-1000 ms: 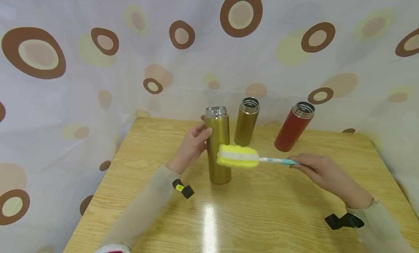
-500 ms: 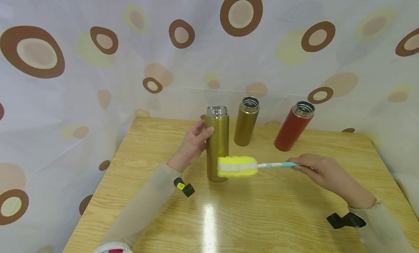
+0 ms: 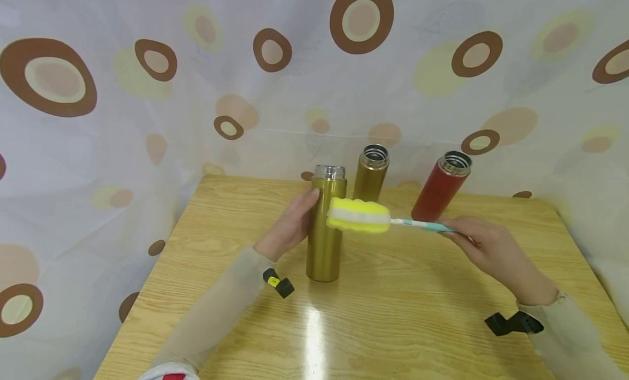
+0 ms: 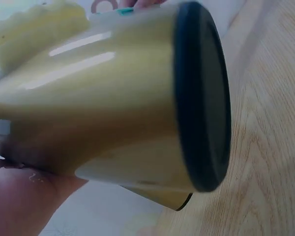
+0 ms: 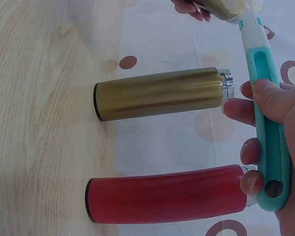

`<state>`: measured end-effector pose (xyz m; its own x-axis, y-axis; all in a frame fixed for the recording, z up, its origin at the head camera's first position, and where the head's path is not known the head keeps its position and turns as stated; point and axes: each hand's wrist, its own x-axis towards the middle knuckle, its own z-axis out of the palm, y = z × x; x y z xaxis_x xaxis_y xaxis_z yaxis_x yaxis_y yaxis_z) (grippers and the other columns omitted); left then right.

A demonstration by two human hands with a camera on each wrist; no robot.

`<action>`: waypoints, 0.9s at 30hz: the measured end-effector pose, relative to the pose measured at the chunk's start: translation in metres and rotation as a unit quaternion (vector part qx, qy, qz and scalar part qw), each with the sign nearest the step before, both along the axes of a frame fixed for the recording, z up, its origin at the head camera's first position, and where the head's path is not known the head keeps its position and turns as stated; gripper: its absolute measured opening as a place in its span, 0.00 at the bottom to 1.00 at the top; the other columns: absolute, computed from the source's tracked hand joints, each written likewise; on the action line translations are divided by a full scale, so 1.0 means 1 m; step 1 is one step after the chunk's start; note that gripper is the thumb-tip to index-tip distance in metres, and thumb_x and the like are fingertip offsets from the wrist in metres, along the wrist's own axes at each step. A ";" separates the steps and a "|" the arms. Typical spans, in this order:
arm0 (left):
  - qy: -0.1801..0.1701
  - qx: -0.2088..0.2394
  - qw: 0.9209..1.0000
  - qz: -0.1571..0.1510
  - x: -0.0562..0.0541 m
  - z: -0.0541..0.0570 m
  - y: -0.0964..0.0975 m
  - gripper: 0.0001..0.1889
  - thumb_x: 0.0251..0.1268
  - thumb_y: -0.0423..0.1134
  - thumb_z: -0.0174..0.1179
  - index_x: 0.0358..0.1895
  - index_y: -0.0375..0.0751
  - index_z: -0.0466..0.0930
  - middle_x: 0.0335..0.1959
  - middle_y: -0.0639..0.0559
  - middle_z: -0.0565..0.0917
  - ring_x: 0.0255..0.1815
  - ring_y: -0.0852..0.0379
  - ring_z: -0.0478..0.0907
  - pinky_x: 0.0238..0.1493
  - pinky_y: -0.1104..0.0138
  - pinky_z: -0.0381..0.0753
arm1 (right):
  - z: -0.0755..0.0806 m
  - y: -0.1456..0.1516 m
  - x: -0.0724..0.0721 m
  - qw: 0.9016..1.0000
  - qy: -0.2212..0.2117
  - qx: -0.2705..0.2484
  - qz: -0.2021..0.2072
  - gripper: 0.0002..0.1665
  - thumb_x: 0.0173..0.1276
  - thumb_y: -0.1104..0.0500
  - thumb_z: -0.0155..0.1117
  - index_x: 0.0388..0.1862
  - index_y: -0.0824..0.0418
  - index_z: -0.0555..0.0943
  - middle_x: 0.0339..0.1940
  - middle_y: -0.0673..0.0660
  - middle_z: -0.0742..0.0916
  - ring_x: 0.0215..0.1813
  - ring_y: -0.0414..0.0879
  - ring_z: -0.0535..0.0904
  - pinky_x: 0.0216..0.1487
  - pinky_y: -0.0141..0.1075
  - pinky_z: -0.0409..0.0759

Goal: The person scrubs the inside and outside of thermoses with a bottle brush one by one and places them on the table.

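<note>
My left hand [image 3: 293, 225] grips a gold thermos bottle [image 3: 325, 243] round its upper body. Its mouth has no lid and shows a bare steel neck. The left wrist view shows the dark base [image 4: 206, 98] of this bottle, raised off the table. In my right hand [image 3: 484, 249] is a sponge bottle brush [image 3: 360, 215] with a yellow and white head. The brush lies about level, and its head overlaps the bottle's upper side in the head view; whether they touch I cannot tell. My right fingers wrap its turquoise handle [image 5: 270, 132] in the right wrist view.
Behind stand a second gold bottle [image 3: 369, 178] and a red bottle [image 3: 438, 191], both upright and lidless. They stand near the far edge of the wooden table [image 3: 236, 314]. A patterned curtain [image 3: 295, 107] hangs around the back and sides.
The brush head first dropped along the bottle's side, then rose to its upper part. The held bottle now leans slightly, its top shifted right and its base left. Both hands keep their hold.
</note>
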<state>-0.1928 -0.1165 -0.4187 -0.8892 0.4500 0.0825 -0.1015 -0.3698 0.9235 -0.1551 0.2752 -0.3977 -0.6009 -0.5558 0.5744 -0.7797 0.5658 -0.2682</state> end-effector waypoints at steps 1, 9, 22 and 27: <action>-0.002 0.006 1.000 -0.005 0.000 0.000 0.000 0.51 0.64 0.73 0.61 0.75 0.37 0.58 0.56 0.54 0.75 0.58 0.58 0.74 0.65 0.61 0.71 | 0.000 0.000 0.000 1.000 -0.002 -0.001 0.000 0.27 0.81 0.41 0.51 0.50 0.57 0.89 0.41 0.50 0.91 0.42 0.34 0.83 0.49 0.17 0.75; 0.016 0.019 1.000 -0.017 -0.004 -0.006 -0.003 0.45 0.79 0.68 0.46 0.81 0.34 0.52 0.75 0.46 0.65 0.77 0.51 0.61 0.80 0.57 0.56 | 0.004 -0.001 0.002 1.000 0.008 0.001 -0.007 0.29 0.82 0.39 0.48 0.49 0.57 0.89 0.41 0.50 0.91 0.43 0.34 0.84 0.51 0.17 0.74; 0.006 -0.020 0.999 -0.030 -0.005 -0.010 -0.002 0.57 0.65 0.73 0.59 0.77 0.26 0.55 0.61 0.43 0.75 0.60 0.53 0.75 0.66 0.56 0.74 | 0.000 -0.002 -0.001 0.998 -0.033 -0.049 0.038 0.11 0.78 0.60 0.64 0.53 0.60 0.88 0.45 0.51 0.90 0.43 0.30 0.80 0.45 0.20 0.75; 0.002 -0.037 0.999 -0.020 -0.004 -0.008 -0.002 0.64 0.55 0.78 0.62 0.77 0.23 0.56 0.73 0.30 0.68 0.69 0.46 0.70 0.74 0.48 0.68 | -0.001 -0.004 -0.002 0.997 -0.042 -0.031 0.057 0.12 0.78 0.56 0.63 0.52 0.58 0.89 0.45 0.50 0.91 0.44 0.31 0.82 0.45 0.20 0.76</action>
